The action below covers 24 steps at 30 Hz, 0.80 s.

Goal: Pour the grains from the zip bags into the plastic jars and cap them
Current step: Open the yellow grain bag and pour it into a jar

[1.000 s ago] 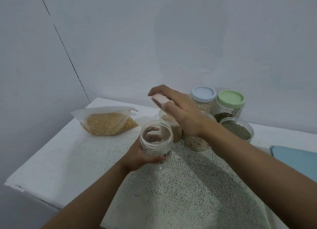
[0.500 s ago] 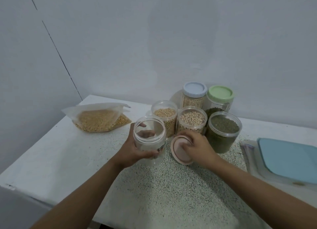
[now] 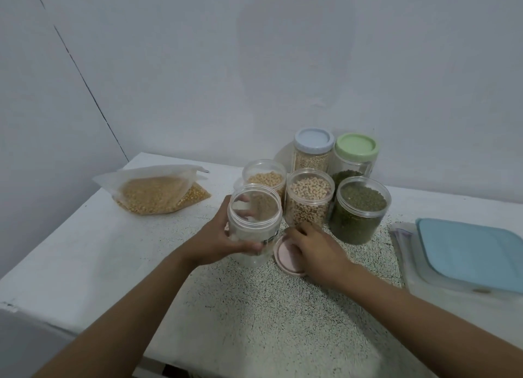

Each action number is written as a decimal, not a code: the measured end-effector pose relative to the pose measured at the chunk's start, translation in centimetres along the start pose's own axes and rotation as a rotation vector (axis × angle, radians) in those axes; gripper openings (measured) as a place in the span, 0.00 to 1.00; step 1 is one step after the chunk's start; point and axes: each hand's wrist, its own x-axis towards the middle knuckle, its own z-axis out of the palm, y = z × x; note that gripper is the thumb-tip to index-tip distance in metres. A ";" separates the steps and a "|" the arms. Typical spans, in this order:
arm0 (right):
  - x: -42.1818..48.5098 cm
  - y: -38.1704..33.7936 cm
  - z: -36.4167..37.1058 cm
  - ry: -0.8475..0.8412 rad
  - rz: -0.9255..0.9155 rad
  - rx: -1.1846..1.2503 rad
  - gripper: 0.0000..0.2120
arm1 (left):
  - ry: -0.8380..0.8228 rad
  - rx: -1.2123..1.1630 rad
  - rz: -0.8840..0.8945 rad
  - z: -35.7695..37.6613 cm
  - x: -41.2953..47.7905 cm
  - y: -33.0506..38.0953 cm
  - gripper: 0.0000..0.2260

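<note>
My left hand [image 3: 218, 236] grips an empty clear plastic jar [image 3: 254, 222], uncapped and upright on the table. Just right of it a pink lid [image 3: 287, 256] lies flat, and my right hand [image 3: 317, 247] rests on top of it with its fingers over the lid. A zip bag [image 3: 158, 191] of yellow grains lies at the far left of the table. Behind the empty jar stand three open filled jars: yellow beans [image 3: 266, 177], pale beans [image 3: 310, 196] and green grains [image 3: 359, 208].
Two capped jars stand against the wall, one with a blue lid [image 3: 313, 140], one with a green lid [image 3: 356, 147]. A blue-lidded flat container [image 3: 469, 253] sits at the right over empty zip bags [image 3: 402, 233]. The table's [image 3: 85, 259] left edge drops off near the wall.
My right hand carried the pink lid down from above the jars and laid it on the table beside the empty jar. My left hand kept hold of the jar.
</note>
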 end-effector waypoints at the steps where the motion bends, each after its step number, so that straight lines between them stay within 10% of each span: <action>1: 0.0 -0.4 -0.5 0.029 0.001 0.028 0.16 | -0.009 0.003 -0.005 -0.2 0.0 0.1 0.42; 15: 4.8 -5.6 -9.1 0.258 0.081 0.820 0.07 | -0.214 0.236 -0.130 -4.7 -0.7 0.9 0.46; 24: 11.1 -9.5 -12.0 0.008 -0.055 0.789 0.10 | 0.054 0.370 -0.079 -15.4 -3.3 3.5 0.12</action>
